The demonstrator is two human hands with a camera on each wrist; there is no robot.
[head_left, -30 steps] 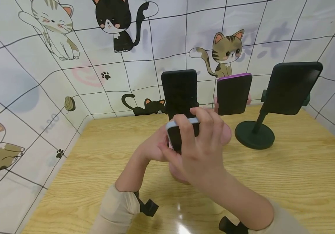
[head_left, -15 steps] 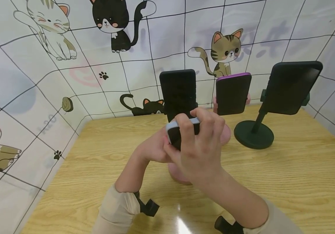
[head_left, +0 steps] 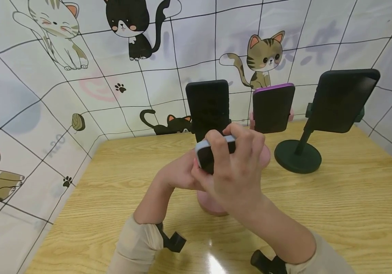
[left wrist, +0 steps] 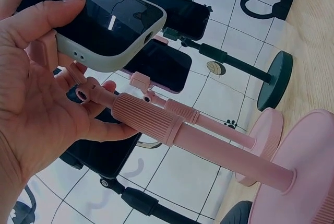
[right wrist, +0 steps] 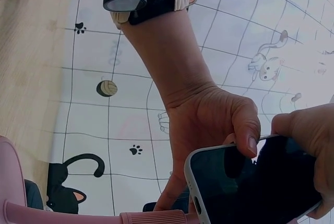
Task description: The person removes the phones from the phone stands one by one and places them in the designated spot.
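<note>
A phone [head_left: 205, 159] in a pale blue-white case sits at the head of a pink phone stand [left wrist: 229, 158], its dark screen tilted upward. Pink clamp arms show at two of its edges in the left wrist view. From the left, my left hand [head_left: 179, 171] holds the phone, thumb on the screen [left wrist: 120, 33], other fingers reaching behind it toward the stand's neck. My right hand [head_left: 238, 171] grips the phone from above, its fingers bent over the far edge and hiding part of the screen. The pink round base [head_left: 211, 203] stands on the table.
Behind my hands stand a black phone [head_left: 207, 108] on a dark stand, a purple-edged phone [head_left: 273, 108] on a pink stand, and a large black phone [head_left: 344, 102] on a dark green stand [head_left: 298, 156]. A cat-print cloth [head_left: 168, 87] hangs behind the wooden table [head_left: 120, 167].
Both hands stay on the phone. Its screen tips slightly flatter and my left thumb and wrist shift a little; the other stands have not moved.
</note>
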